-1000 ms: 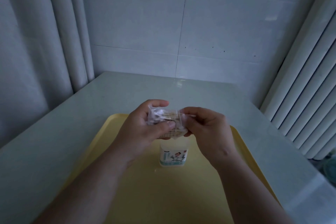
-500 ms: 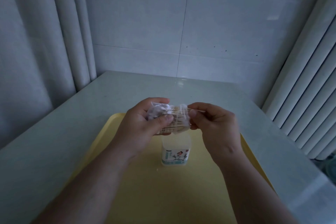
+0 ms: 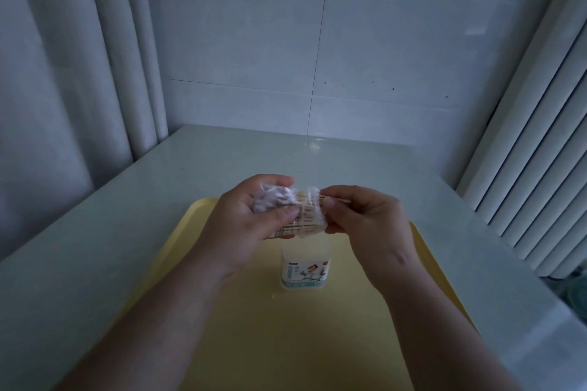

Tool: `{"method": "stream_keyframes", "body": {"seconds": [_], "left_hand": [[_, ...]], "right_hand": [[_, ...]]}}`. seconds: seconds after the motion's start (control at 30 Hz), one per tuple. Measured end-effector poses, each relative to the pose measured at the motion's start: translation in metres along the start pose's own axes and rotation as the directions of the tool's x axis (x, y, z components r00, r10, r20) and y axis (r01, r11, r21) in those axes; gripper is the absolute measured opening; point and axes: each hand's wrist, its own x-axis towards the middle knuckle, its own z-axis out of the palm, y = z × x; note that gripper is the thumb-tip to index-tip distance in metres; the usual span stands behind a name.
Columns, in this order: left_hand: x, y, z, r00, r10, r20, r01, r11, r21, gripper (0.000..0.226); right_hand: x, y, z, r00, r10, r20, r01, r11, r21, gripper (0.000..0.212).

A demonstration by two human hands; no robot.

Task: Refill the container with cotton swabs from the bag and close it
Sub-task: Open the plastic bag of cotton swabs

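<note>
Above the container, crinkled (clear) bag

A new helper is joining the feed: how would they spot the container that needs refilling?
On the pale table sits a flat yellow plastic tray. Mid-tray, seen just below the held clear plastic bag of swabs, stands the small translucent plastic container. It alone stands on the tray and bears a printed picture label.

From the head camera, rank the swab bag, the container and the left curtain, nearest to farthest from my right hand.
1. bag: pinched by the right hand, just to its left.
2. container: below the hands, standing on the tray.
3. curtain: far left, hanging.
</note>
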Motion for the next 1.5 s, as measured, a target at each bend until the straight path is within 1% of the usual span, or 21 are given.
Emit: {"method": "stream_keyframes", "body": {"seconds": [0.07, 0.17, 0.27, 0.37, 0.5, 0.6, 0.7, 0.8, 0.83, 0.9, 0.97, 1.1, 1.2, 1.3, 1.37, 1.5], "left_hand": [[0.000, 0.000, 0.001, 1.000, -0.005, 0.009, 0.005, 1.000, -0.021, 0.033], [0.000, -0.002, 0.002, 1.000, 0.015, -0.010, -0.014, 1.000, 0.005, 0.033], [0.002, -0.003, 0.000, 0.999, 0.028, -0.044, -0.027, 1.000, 0.006, 0.030], [0.004, -0.003, -0.003, 0.994, 0.038, -0.101, -0.042, 0.999, -0.033, 0.028], [0.006, -0.003, -0.005, 0.986, 0.043, -0.161, -0.054, 0.996, -0.066, 0.027], [0.007, -0.001, -0.006, 0.981, 0.021, -0.192, -0.052, 0.986, -0.156, 0.028], [0.009, 0.001, -0.010, 0.984, -0.007, -0.180, -0.037, 0.971, -0.236, 0.023], [0.009, 0.000, -0.011, 0.983, -0.013, -0.183, -0.038, 0.961, -0.275, 0.019], [0.009, 0.000, -0.011, 0.982, -0.018, -0.186, -0.038, 0.956, -0.292, 0.018], [0.009, 0.000, -0.013, 0.982, -0.019, -0.187, -0.040, 0.950, -0.311, 0.024], [0.010, -0.001, -0.014, 0.983, -0.016, -0.182, -0.042, 0.951, -0.307, 0.028], [0.009, 0.000, -0.013, 0.984, -0.011, -0.179, -0.044, 0.953, -0.298, 0.028], [0.009, -0.001, -0.014, 0.984, -0.012, -0.177, -0.041, 0.955, -0.294, 0.021], [0.008, -0.001, -0.013, 0.984, -0.016, -0.175, -0.036, 0.955, -0.294, 0.024], [0.008, 0.001, -0.012, 0.984, -0.029, -0.173, -0.028, 0.948, -0.316, 0.027], [0.009, 0.002, -0.012, 0.983, -0.054, -0.178, -0.017, 0.928, -0.373, 0.026]], "right_hand": [[0.001, 0.001, -0.002, 1.000, -0.014, -0.027, 0.014, 1.000, -0.016, 0.012], [0.001, -0.001, -0.003, 0.998, -0.041, -0.044, 0.040, 0.999, -0.024, 0.013], [0.001, -0.002, -0.006, 0.995, -0.043, -0.093, 0.043, 0.999, -0.005, 0.016], [0.005, -0.001, -0.012, 0.986, -0.016, -0.163, 0.025, 0.998, 0.055, 0.019], [0.007, 0.000, -0.016, 0.986, -0.006, -0.168, 0.019, 0.997, 0.078, 0.018], [0.008, 0.000, -0.021, 0.981, -0.008, -0.194, 0.028, 0.995, 0.099, 0.019], [0.009, 0.000, -0.022, 0.981, -0.010, -0.192, 0.028, 0.995, 0.094, 0.019], [0.009, 0.000, -0.024, 0.990, -0.002, -0.139, 0.007, 0.999, 0.036, 0.021], [0.009, 0.000, -0.025, 0.994, -0.005, -0.106, 0.004, 1.000, -0.009, 0.021], [0.009, 0.001, -0.028, 0.999, -0.031, -0.028, 0.025, 0.978, -0.205, 0.022], [0.006, 0.001, -0.025, 0.997, -0.061, 0.047, 0.075, 0.914, -0.398, 0.022], [-0.002, -0.003, -0.014, 0.968, -0.173, 0.179, 0.245, 0.788, -0.565, 0.022], [-0.005, -0.005, -0.010, 0.936, -0.197, 0.292, 0.343, 0.701, -0.625, 0.014], [-0.006, -0.005, -0.006, 0.911, -0.199, 0.361, 0.395, 0.674, -0.625, 0.016], [-0.009, -0.007, -0.003, 0.910, -0.192, 0.367, 0.390, 0.695, -0.604, 0.018], [-0.013, -0.009, 0.001, 0.939, -0.168, 0.298, 0.315, 0.766, -0.560, 0.023]]}}
